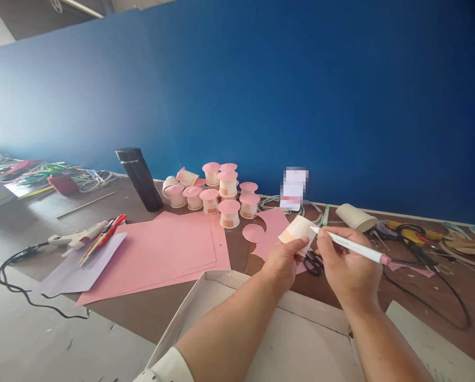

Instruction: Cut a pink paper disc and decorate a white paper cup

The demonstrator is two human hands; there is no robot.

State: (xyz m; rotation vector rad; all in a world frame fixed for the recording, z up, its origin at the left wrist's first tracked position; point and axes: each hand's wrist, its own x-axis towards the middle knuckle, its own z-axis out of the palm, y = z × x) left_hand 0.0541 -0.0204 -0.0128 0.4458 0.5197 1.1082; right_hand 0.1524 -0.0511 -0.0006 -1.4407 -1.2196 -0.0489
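My left hand (284, 263) is closed around a small white paper cup (301, 227) that lies tilted on its side, an orange patch drawn near its rim. In my right hand (351, 265) is a white marker pen (354, 245) with a pink end, its tip touching or very near the cup's side. Behind my hands lies pink paper with a cut edge (275, 223), and a round pink paper disc (253, 233) is beside it. Black-handled scissors (313, 263) show partly between my hands.
Several paper cups with pink disc roofs (229, 214) cluster by the blue partition (261, 95). A black flask (139, 180), pink sheets (153, 254), a glue gun (76, 237) and a red cutter (105, 236) lie left. A shallow white box (221, 277) sits in front; cables (456, 297) trail right.
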